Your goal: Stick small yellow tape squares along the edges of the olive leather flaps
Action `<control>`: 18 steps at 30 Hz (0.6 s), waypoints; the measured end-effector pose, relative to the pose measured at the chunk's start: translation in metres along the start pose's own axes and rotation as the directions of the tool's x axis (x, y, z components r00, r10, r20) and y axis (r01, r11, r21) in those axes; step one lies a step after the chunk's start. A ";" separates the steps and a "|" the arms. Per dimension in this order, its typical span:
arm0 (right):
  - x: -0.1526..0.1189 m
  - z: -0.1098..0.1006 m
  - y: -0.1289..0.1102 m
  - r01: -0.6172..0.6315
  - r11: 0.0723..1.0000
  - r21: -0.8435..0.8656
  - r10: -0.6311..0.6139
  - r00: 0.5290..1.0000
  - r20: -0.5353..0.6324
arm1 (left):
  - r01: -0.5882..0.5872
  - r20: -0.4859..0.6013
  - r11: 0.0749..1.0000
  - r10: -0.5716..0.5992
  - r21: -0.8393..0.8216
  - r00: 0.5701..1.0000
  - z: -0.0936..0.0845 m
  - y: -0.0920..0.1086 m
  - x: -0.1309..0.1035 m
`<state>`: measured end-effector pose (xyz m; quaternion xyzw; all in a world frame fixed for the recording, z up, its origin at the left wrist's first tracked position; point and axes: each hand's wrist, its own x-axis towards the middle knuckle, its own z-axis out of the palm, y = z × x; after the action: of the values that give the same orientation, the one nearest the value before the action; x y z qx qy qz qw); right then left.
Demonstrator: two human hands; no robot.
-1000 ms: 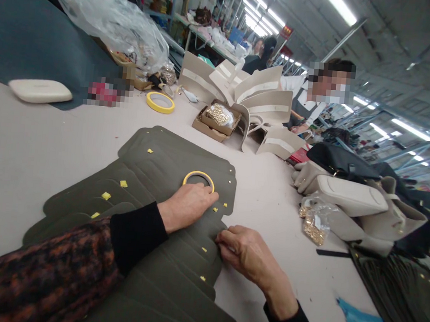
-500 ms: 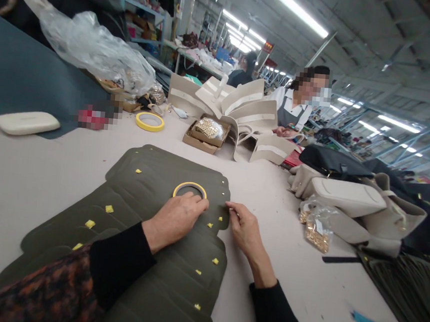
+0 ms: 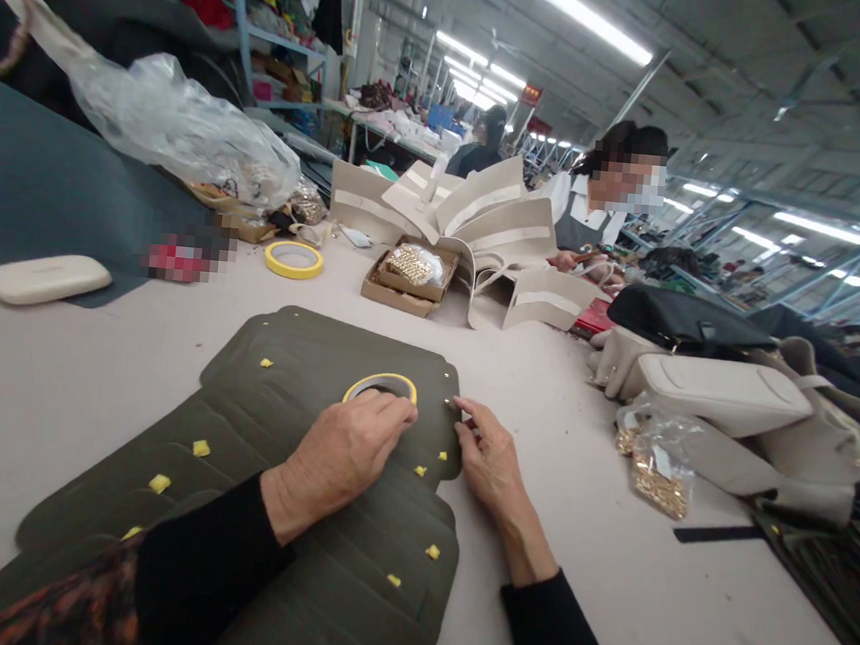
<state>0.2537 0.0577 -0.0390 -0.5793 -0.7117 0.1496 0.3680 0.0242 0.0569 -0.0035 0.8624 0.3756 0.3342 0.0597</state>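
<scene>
While the left hand [image 3: 347, 451] grips the yellow tape roll [image 3: 384, 377] over fanned green panels [image 3: 348, 566] toward the near edge of the table [image 3: 554, 454], here's the right hand [image 3: 491, 458], apart from it, nearer the panels' right edge, pointing left, its pinch impossible to tell.

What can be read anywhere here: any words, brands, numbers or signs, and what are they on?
Nothing can be read for certain.
Cream case: a faint mark on top, too small to read.
Red hanging sign: too far and blurred to read.
White label on the bag of gold chain: too small to read.
Tape roll at the left hand: no lettering I can make out.
</scene>
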 end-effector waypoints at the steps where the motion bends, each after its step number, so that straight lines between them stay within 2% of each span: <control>1: 0.001 -0.001 -0.001 -0.035 0.999 0.022 0.035 0.999 -0.020 | -0.002 -0.011 1.000 0.002 -0.003 1.000 0.000 0.000 0.000; 4: 0.002 -0.003 -0.006 -0.155 0.983 0.097 0.162 0.985 -0.065 | -0.006 -0.021 1.000 0.006 -0.021 1.000 0.000 0.000 0.000; 7: -0.001 -0.004 -0.008 -0.228 0.954 0.192 0.240 0.970 -0.040 | -0.004 -0.033 0.999 0.003 -0.036 0.999 0.000 0.000 -0.001; 10: -0.007 -0.007 -0.009 -0.299 0.925 0.236 0.285 0.954 0.090 | -0.017 -0.068 0.998 0.013 -0.058 0.998 0.001 -0.001 -0.001; 14: -0.012 -0.012 -0.006 -0.383 0.891 0.243 0.299 0.899 0.320 | -0.021 -0.092 0.994 0.011 -0.108 0.996 0.002 -0.002 -0.001; 16: -0.012 -0.014 -0.003 -0.396 0.884 0.250 0.292 0.884 0.365 | -0.018 -0.102 0.992 0.005 -0.129 0.995 0.002 -0.003 -0.002; 18: -0.011 -0.016 -0.003 -0.348 0.915 0.205 0.262 0.897 0.356 | -0.023 -0.123 0.989 0.005 -0.144 0.992 0.002 -0.004 -0.003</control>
<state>0.2628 0.0434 -0.0301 -0.5982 -0.6351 0.3915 0.2926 0.0217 0.0578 -0.0076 0.8363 0.3472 0.4133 0.0967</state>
